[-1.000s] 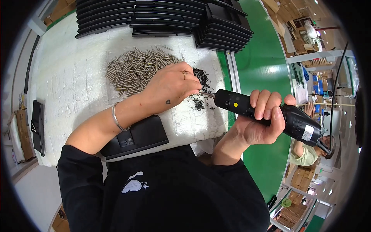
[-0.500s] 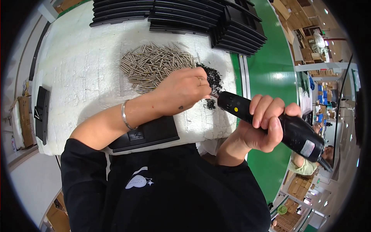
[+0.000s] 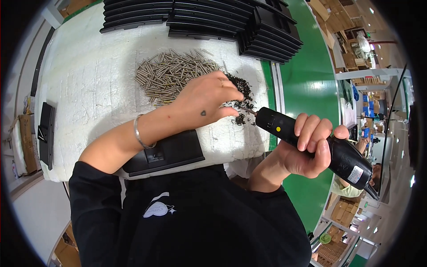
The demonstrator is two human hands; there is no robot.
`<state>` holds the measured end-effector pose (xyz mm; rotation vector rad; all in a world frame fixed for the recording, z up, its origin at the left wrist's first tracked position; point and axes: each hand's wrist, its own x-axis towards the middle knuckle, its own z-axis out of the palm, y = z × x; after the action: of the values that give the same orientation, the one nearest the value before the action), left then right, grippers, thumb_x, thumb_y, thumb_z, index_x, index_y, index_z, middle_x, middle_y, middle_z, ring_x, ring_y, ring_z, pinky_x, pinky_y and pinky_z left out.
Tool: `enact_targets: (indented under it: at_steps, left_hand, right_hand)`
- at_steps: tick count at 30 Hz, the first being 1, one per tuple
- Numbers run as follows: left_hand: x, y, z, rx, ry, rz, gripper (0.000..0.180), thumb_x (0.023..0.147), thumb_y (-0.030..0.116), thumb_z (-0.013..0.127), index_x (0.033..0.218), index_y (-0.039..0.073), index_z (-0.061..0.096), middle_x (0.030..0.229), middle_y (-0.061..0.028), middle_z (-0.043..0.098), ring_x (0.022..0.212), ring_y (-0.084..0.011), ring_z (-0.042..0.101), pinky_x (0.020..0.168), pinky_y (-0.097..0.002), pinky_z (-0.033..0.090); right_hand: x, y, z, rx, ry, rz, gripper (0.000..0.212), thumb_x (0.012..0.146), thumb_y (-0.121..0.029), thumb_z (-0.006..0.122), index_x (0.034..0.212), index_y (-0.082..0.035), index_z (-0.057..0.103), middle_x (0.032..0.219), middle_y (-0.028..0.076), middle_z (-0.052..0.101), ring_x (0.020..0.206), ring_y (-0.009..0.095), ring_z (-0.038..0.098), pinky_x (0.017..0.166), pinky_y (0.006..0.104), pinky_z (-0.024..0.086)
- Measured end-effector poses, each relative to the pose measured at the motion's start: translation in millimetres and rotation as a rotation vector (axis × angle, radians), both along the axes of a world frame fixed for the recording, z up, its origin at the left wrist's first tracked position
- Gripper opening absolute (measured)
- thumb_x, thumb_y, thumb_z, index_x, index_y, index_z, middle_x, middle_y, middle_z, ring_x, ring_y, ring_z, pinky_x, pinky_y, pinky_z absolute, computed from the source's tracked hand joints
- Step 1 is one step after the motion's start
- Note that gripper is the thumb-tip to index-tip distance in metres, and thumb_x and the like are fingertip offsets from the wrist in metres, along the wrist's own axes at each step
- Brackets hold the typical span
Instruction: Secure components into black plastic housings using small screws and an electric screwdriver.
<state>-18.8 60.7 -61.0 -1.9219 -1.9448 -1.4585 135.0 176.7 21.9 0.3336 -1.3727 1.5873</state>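
Note:
My right hand point(image 3: 312, 144) is wrapped round a black electric screwdriver point(image 3: 272, 123), whose thin bit points left toward my other hand. At the bit's tip, my left hand point(image 3: 206, 99) has its thumb and forefinger spread apart, with nothing visible between them. Beneath and beyond those fingers lies a scattered heap of small black screws point(image 3: 242, 85). To its left spreads a pile of thin silver metal pins point(image 3: 169, 74), partly covered by my left hand. Under my left forearm, a flat black part point(image 3: 178, 151) with a rectangular recess rests at the near edge of the white foam-like pad point(image 3: 89, 66).
Stacks of long black parts point(image 3: 202, 31) line the far side. Another black part point(image 3: 46, 133) with small metal pieces on it lies at the far left. A green tabletop point(image 3: 307, 84) runs along the right. Behind the screwdriver, another person's sleeve point(image 3: 349, 190) shows.
My left thumb and forefinger have parted, where they were pinched at the bit's tip. The screwdriver has shifted slightly right, baring its bit. The whole view has moved a little.

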Motion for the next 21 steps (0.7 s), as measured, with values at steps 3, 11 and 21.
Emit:
enact_targets:
  at_steps: [3,11,21]
  left_hand:
    - [-4.1,-13.9,10.5,-0.045,-0.005,-0.039,0.021,0.073,0.016,0.076,0.09,0.006,0.071,0.088,-0.0018,0.069,0.09,-0.0209,0.062,0.073,-0.0322,0.053]
    - [6.0,-36.8,21.5,0.065,-0.005,0.001,0.019,0.073,0.009,0.075,0.091,0.006,0.07,0.089,-0.0027,0.069,0.09,-0.024,0.062,0.076,-0.0336,0.053]
    - [-53.2,-125.2,1.5,-0.366,-0.016,0.345,0.009,0.077,0.009,0.071,0.085,0.006,0.069,0.089,-0.0039,0.065,0.086,-0.0246,0.058,0.075,-0.0357,0.05]
  right_hand:
    - [-2.3,-4.3,2.3,-0.014,0.006,0.032,0.036,0.082,-0.007,0.053,0.117,-0.008,0.045,0.061,-0.001,0.043,0.047,0.01,0.042,0.05,0.0252,0.037]
    - [-0.6,-16.8,10.1,-0.016,0.026,0.126,0.032,0.081,-0.006,0.053,0.113,-0.008,0.045,0.06,-0.002,0.043,0.048,0.01,0.044,0.052,0.0267,0.038]
    - [-6.1,-11.2,-10.0,-0.143,-0.078,0.014,0.03,0.082,-0.006,0.053,0.111,-0.007,0.046,0.06,-0.001,0.04,0.047,0.009,0.04,0.054,0.027,0.037]
